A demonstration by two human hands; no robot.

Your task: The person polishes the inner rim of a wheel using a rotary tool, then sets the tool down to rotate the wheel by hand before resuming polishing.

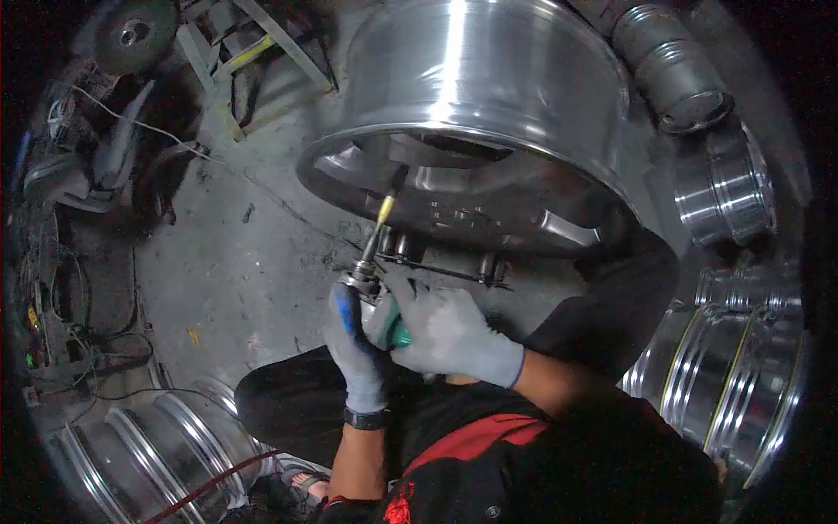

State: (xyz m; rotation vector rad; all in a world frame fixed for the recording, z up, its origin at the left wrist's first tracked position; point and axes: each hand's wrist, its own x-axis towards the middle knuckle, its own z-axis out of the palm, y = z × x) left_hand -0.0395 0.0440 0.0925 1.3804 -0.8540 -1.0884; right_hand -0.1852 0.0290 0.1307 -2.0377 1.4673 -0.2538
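Observation:
A power tool (381, 321) with a green part and a metal nose is held between both gloved hands. My left hand (353, 336), in a grey glove with a blue patch, wraps round its left side. From the right, my right hand (454, 330), also gloved, closes over the tool's body. The tool's long shaft, with a yellow band (386, 210), points up to the lower rim of a large polished metal wheel (489, 74). Its dark tip overlaps the wheel's recessed face in view; whether they touch I cannot tell.
A metal frame stand (285, 42) is at the upper left. Shiny rims (720, 375) stand at the right and more (161, 445) at the lower left. A metal drum (668, 65) lies at the upper right. A thin cable (279, 203) crosses the concrete floor (236, 271).

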